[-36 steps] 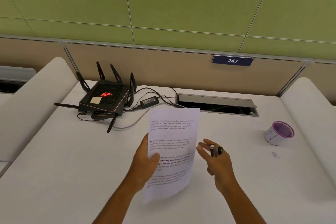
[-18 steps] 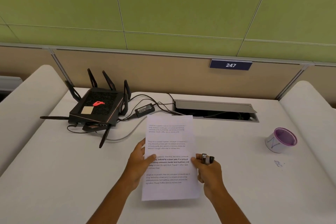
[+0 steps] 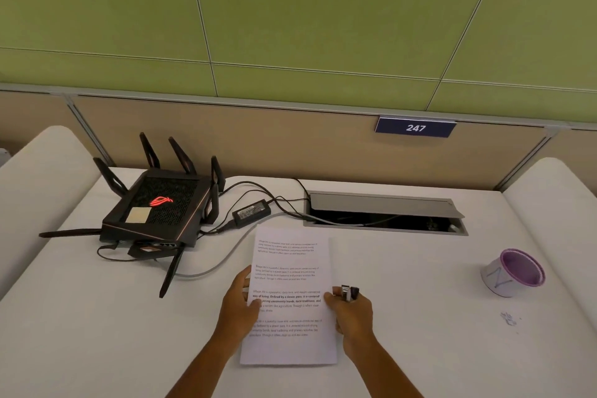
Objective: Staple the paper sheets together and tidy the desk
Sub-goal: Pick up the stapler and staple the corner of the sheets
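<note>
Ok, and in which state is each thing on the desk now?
Paper sheets: held at both side edges.
Small stapler: gripped in right hand.
Left hand: grips sheets' left edge.
Router: on, red logo lit.
Cable hatch: lid raised, open.
Cup: open top, looks empty.

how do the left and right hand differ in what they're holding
The left hand grips the left edge of the printed white paper sheets; the right hand pinches their right edge. The right hand also holds a small black and silver stapler; the left hand holds nothing else. Both thumbs lie on the sheets.
</note>
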